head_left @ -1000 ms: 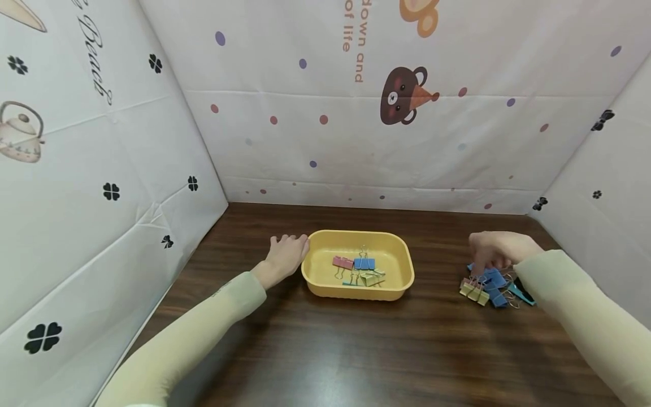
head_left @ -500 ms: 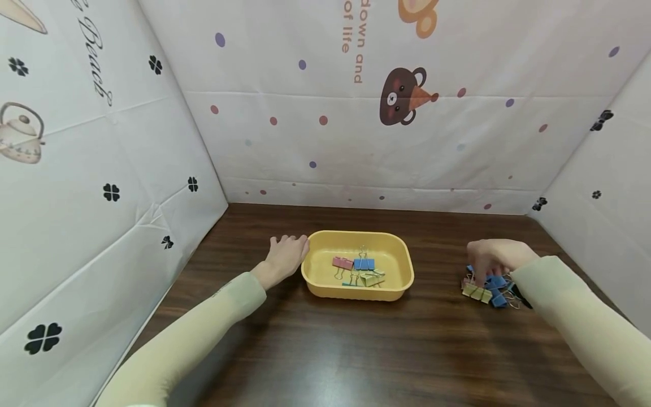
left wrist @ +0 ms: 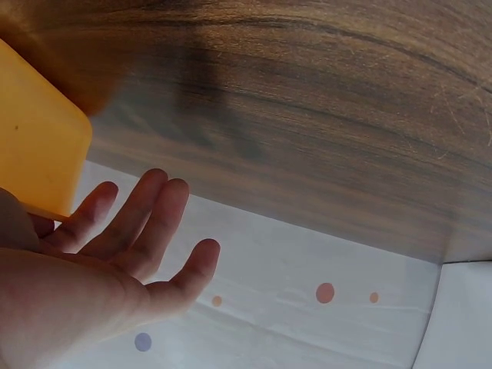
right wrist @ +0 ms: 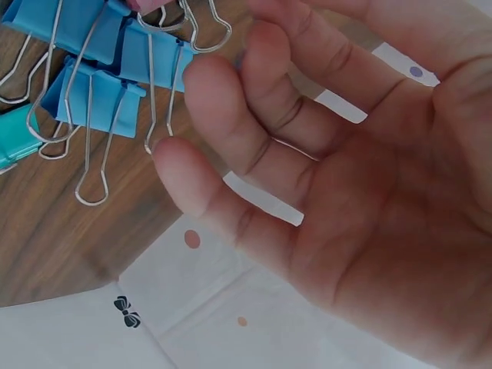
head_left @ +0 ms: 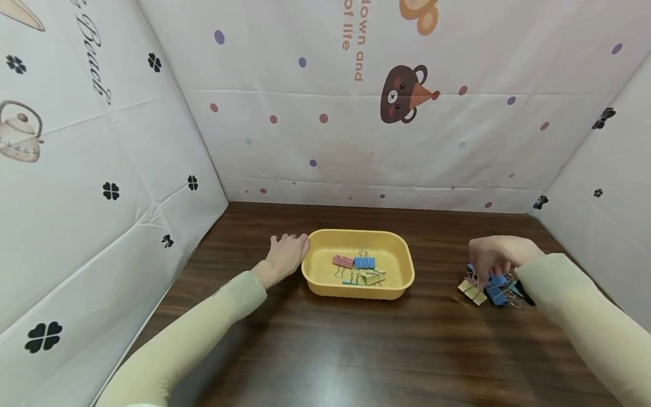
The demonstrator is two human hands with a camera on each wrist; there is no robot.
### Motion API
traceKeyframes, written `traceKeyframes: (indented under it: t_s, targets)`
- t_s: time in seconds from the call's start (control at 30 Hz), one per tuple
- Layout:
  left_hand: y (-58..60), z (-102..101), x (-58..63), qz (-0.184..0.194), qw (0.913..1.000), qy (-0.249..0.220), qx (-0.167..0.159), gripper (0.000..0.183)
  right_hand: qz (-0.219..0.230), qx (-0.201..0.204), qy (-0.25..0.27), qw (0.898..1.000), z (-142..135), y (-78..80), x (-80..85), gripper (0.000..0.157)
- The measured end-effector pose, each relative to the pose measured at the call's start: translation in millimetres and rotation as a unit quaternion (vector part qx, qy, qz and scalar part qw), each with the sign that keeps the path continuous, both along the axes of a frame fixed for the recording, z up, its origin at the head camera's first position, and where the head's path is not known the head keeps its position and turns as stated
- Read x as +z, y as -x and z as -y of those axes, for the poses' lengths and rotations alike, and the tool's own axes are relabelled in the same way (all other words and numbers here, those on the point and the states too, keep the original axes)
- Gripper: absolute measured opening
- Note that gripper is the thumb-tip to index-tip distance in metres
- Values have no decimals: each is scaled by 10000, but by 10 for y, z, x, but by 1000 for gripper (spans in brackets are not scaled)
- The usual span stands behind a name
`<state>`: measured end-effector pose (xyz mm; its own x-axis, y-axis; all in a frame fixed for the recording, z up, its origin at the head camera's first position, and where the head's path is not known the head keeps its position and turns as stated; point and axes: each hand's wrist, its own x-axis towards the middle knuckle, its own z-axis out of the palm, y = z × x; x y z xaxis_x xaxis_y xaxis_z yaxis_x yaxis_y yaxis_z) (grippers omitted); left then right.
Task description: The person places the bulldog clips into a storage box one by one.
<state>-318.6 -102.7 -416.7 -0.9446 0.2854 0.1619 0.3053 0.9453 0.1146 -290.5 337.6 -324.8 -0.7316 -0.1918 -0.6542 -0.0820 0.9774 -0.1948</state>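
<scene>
My left hand [head_left: 285, 254] rests against the left end of a yellow plastic basket [head_left: 315, 288]. In the left wrist view its fingers are loosely spread beside the basket wall [left wrist: 46, 138]. My right hand [head_left: 495, 254] reaches down into a pile of binder clips on the table, fingertips at a yellow binder clip [head_left: 473, 292] at the pile's near left side. Blue binder clips [head_left: 495, 291] lie next to it. In the right wrist view several blue clips [right wrist: 92, 92] and a bit of a pink clip [right wrist: 144, 6] show beyond the fingers. I cannot tell what thumb and index finger hold.
Inside the basket lie a pink clip [head_left: 343, 261], a blue clip [head_left: 364, 263], a yellow-green clip [head_left: 373, 277] and a teal one [head_left: 352, 282]. White patterned sheets [head_left: 285, 141] wall in the dark wooden table [head_left: 325, 350] at back and sides.
My right hand shifts slightly over the pile. The yellow binder clip turns first one way, then back, ending slightly to the left. My left hand and the basket stay in place.
</scene>
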Motion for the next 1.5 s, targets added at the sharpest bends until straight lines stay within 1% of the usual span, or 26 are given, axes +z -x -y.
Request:
traceKeyframes:
  t_s: [0.07, 0.17, 0.33, 0.5, 0.6, 0.67, 0.73, 0.77, 0.8, 0.83, 0.93, 1.03, 1.13, 1.23, 1.3, 1.37, 1.5]
  targets:
    - [3, 1, 3, -1, 10000, 2, -3, 37, 23, 50, 66, 10000, 9, 12, 15, 18]
    - [9, 5, 0, -18, 10000, 0, -12, 37, -134, 257, 122, 9995, 26, 30, 50, 9]
    - [11, 8, -7, -41, 10000, -8, -4, 37, -333, 585, 301, 9973, 64, 90, 109, 21]
    - [14, 3, -6, -19, 10000, -19, -11, 36, -256, 671, 496, 9962, 121, 137, 159, 19]
    - [22, 3, -11, 0, 10000, -1, -28, 35, -215, 586, 644, 9960, 169, 136, 201, 17]
    - [20, 4, -10, 24, 10000, 12, -30, 36, -187, 409, 749, 9962, 210, 121, 235, 16]
    - [24, 5, -14, 33, 10000, 7, -28, 36, -135, 72, 794, 9967, 248, 95, 271, 14]
    - [26, 5, -15, 33, 10000, -3, -27, 36, -156, -34, 791, 9967, 266, 83, 284, 13]
    - [26, 6, -16, 33, 10000, -13, -27, 36, -262, -11, 799, 9965, 282, 71, 295, 12]
    - [27, 6, -17, 43, 10000, -14, -24, 36, -287, -136, 776, 9965, 296, 59, 307, 11]
    - [29, 8, -21, 34, 10000, -26, -28, 37, -447, -151, 716, 9963, 334, 45, 332, 13]
    - [28, 9, -18, 35, 10000, -27, -32, 37, -646, 46, 693, 9955, 364, 68, 351, 12]
    - [27, 9, -15, 30, 10000, -27, -39, 36, -1095, 641, 675, 9896, 387, 123, 362, 10]
    - [26, 9, -11, 37, 10000, -15, -51, 37, -1548, 1151, 679, 9789, 409, 182, 363, 8]
    - [24, 9, -9, 36, 10000, -17, -59, 37, -1620, 1139, 712, 9776, 427, 207, 366, 8]
    - [25, 9, -9, 27, 10000, -27, -68, 37, -1801, 1153, 687, 9744, 448, 225, 371, 6]
    - [29, 7, -13, 41, 10000, -31, -63, 37, -2258, 1236, 596, 9645, 479, 242, 389, 7]
